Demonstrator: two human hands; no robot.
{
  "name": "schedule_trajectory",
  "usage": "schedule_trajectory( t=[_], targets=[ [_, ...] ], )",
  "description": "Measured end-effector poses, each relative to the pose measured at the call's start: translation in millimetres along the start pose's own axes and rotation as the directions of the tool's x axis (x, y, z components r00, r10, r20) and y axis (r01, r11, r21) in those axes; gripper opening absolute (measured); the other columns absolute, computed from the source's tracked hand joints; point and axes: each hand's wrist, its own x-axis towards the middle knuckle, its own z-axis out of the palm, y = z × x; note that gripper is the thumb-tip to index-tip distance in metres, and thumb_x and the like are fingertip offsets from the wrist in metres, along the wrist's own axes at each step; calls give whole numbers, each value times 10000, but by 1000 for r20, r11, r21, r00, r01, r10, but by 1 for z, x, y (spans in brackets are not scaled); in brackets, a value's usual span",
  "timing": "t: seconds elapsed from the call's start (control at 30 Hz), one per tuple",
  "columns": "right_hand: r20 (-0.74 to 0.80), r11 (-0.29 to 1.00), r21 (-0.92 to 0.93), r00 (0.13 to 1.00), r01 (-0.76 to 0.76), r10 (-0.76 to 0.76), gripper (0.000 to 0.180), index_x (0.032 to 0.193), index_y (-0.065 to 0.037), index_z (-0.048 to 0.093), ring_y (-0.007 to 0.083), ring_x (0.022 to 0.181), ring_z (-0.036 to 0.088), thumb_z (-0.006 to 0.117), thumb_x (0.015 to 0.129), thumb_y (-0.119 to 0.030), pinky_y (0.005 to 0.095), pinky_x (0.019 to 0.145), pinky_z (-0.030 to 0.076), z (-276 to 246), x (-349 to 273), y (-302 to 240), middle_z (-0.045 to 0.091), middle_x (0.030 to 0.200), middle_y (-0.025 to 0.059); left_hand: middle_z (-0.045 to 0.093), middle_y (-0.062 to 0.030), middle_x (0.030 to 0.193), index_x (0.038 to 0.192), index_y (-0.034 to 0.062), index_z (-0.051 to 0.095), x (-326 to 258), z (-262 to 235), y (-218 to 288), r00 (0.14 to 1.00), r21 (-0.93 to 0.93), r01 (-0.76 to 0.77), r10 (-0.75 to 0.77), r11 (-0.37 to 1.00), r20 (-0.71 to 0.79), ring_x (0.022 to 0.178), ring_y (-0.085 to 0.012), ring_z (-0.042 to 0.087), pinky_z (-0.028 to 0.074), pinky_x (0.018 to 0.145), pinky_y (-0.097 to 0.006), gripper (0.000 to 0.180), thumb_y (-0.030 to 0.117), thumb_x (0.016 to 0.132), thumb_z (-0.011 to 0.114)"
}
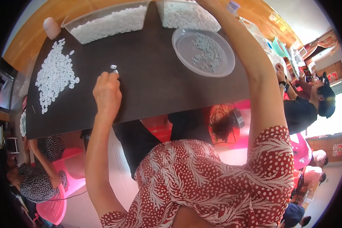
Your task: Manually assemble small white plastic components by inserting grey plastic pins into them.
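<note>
My left hand [108, 91] rests low over the dark table with its fingers curled closed. A small white oval piece [116, 71] peeks out at its fingertips, partly hidden by them. Just beyond lies another white oval piece [113, 67] with dark spots like holes. To the left spreads a large pile of similar white pieces [57, 74]. My right arm stretches far forward past the right-hand clear bin of white pieces [190, 16]. Only a bit of my right hand [208, 3] shows at the top edge; its fingers are out of sight.
A round clear tray [177, 51] holds small pale bits. Another long clear bin [74, 36] of white pieces and a pinkish bottle [51, 28] stand at the far left. Co-workers sit on both sides, one [38, 182] near a pink chair. A wired device [237, 118] lies below the table edge.
</note>
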Motion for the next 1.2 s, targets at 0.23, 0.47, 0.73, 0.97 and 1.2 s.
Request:
schedule_trajectory(
  t=[0.23,0.47,0.73,0.97,1.2],
  targets=[
    [170,983,-42,971,179,-170,177,869,-95,696,300,773,641,638,735,-197,372,722,486,-13,-79,-19,670,810,137,528,-89,794,799,39,608,-2,-8,9,1000,-71,-4,7,997,30,766,-267,557,458,633,-381,131,-51,711,571],
    [626,992,117,779,-47,-37,142,799,-8,650,203,638,606,649,695,-105,332,615,465,-26,-152,-20,627,677,113,487,-83,776,806,37,589,-21,-16,5,998,166,-61,58,984,23,737,-254,543,469,595,-357,152,-57,687,576],
    [626,996,90,778,-10,-49,101,711,1,605,212,615,589,638,654,-75,347,591,451,-18,-160,-28,612,644,107,482,-90,774,830,35,580,-25,-20,5,998,175,-68,66,982,18,732,-255,545,465,593,-361,97,20,754,638],
    [695,979,182,717,-91,-62,121,808,-1,636,182,635,601,637,697,-48,309,611,469,-25,-165,-26,636,664,93,476,-100,766,818,30,574,-27,-29,3,998,59,-8,4,998,66,726,-262,545,453,594,-371,122,14,735,662],
    [776,959,121,626,-258,70,173,884,10,650,129,712,607,643,719,-44,278,642,476,-35,-160,-29,651,742,63,462,-96,758,791,34,534,-32,-34,5,993,138,-112,105,984,58,717,-260,543,455,564,-358,141,22,737,664]
  ],
)
